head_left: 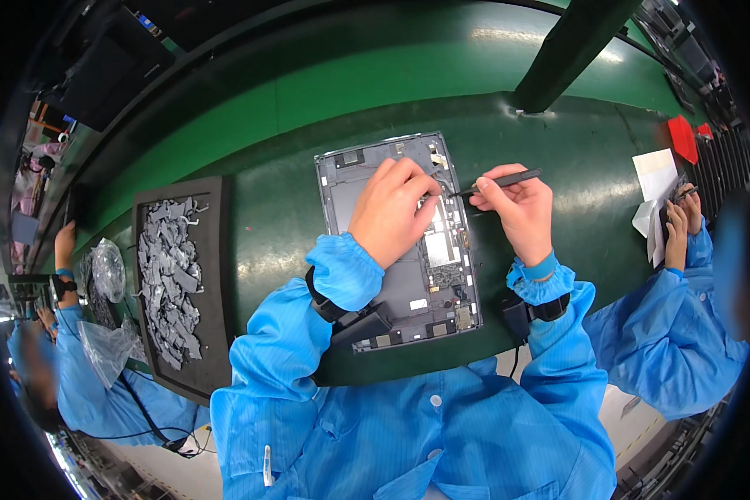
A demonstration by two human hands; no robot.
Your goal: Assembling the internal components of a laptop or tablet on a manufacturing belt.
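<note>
An opened grey tablet housing [383, 287] lies on the green bench in front of me, its circuit board [447, 273] exposed along the right half. My left hand [394, 215] rests over the upper middle of the housing. Its fingers are bent together at the board; whatever they may pinch is too small or hidden. Just right of the housing, my right hand [521, 208] grips slim black tweezers [517, 177]. Their fine tip points left and reaches the board's upper right edge, close to my left fingertips.
On the left, a black foam tray [218, 275] holds a heap of small grey parts [171, 279]. Clear plastic bags [108, 271] lie beyond it. Co-workers sit at both sides; the right one's hands [679, 225] are by white papers [654, 179]. A dark green post [571, 58] rises at the back.
</note>
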